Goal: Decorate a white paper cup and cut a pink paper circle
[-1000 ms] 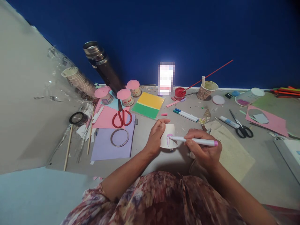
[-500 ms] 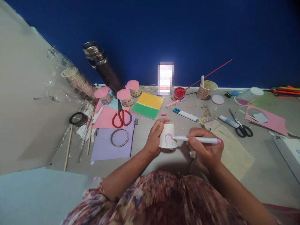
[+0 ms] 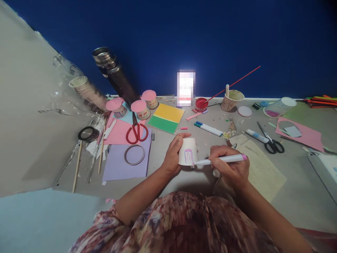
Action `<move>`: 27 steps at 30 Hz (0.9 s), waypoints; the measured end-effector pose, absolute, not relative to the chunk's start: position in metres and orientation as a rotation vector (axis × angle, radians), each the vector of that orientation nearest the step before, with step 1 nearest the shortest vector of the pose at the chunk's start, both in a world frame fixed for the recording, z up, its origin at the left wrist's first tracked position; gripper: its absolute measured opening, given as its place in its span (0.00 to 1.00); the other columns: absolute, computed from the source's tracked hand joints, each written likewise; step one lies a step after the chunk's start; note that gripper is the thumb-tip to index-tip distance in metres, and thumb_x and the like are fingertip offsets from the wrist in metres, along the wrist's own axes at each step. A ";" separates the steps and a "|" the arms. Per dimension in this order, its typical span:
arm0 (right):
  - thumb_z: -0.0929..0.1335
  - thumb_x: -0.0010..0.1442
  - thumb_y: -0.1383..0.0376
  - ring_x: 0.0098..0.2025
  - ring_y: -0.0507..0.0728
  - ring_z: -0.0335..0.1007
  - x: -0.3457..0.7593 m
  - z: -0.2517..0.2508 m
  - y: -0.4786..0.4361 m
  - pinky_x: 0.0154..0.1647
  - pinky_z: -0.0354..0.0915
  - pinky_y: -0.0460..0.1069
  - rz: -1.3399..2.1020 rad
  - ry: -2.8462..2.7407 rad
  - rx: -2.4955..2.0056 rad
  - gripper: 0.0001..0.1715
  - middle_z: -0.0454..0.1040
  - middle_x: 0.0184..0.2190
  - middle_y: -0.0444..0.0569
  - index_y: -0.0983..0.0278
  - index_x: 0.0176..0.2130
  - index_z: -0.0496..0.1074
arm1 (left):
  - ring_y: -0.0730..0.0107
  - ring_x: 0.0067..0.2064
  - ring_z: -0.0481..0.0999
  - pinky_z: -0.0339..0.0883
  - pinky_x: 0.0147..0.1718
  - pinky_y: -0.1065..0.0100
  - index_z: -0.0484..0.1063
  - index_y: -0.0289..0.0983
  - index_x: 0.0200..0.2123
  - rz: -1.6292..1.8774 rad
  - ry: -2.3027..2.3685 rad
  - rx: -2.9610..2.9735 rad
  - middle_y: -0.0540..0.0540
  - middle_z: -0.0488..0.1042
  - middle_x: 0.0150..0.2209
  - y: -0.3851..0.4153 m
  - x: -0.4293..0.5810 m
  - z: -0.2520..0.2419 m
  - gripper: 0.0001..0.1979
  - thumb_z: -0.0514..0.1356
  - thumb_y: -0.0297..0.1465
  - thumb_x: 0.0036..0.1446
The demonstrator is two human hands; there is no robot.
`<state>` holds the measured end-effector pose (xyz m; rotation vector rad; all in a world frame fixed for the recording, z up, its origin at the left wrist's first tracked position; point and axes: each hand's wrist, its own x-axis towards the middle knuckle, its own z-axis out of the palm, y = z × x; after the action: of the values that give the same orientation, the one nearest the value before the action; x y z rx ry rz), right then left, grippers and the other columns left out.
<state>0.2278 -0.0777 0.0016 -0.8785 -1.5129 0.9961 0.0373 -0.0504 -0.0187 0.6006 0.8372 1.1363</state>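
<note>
My left hand (image 3: 174, 153) grips a small white paper cup (image 3: 187, 151), held upside down just above the grey table (image 3: 173, 182). Purple lines are drawn on the cup's side. My right hand (image 3: 228, 168) pinches a white marker with a pink end (image 3: 223, 159). The marker's tip touches the cup's lower edge below the purple drawing.
Red scissors (image 3: 136, 132), pink and lilac paper sheets (image 3: 126, 158) and a tape ring (image 3: 134, 154) lie to the left. Three pink-topped cups (image 3: 139, 107), a dark flask (image 3: 116, 75) and stacked cups (image 3: 88, 91) stand behind. Markers (image 3: 208, 129), black scissors (image 3: 271, 143) and a paint cup (image 3: 232, 100) lie right.
The marker tip has travelled down the cup's side from the top of the purple drawing to its lower edge. More purple lines show on the cup. My left hand keeps holding the cup.
</note>
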 end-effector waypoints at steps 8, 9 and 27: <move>0.72 0.65 0.69 0.24 0.52 0.67 0.225 0.005 -0.078 0.26 0.61 0.48 0.897 -1.495 -0.921 0.06 0.75 0.25 0.42 0.60 0.36 0.79 | 0.59 0.32 0.82 0.76 0.29 0.63 0.72 0.38 0.51 1.123 0.853 0.616 0.45 0.81 0.35 -0.051 0.039 -0.019 0.35 0.70 0.59 0.54; 0.71 0.66 0.68 0.24 0.52 0.67 0.225 0.005 -0.078 0.26 0.61 0.48 0.928 -1.518 -0.905 0.06 0.75 0.24 0.42 0.60 0.35 0.79 | 0.60 0.31 0.82 0.75 0.29 0.63 0.72 0.38 0.51 1.125 0.865 0.621 0.46 0.81 0.35 -0.051 0.040 -0.019 0.36 0.70 0.60 0.53; 0.72 0.62 0.67 0.22 0.53 0.70 0.221 0.010 -0.074 0.24 0.63 0.48 0.825 -1.530 -0.989 0.06 0.77 0.23 0.44 0.61 0.32 0.79 | 0.62 0.32 0.79 0.71 0.29 0.66 0.73 0.39 0.50 1.110 0.938 0.683 0.47 0.78 0.33 -0.053 0.038 -0.020 0.35 0.69 0.61 0.54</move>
<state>0.2214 -0.0739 0.0099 -0.9886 -1.5295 0.8247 0.0380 -0.0527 -0.0196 0.6829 0.9380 1.1102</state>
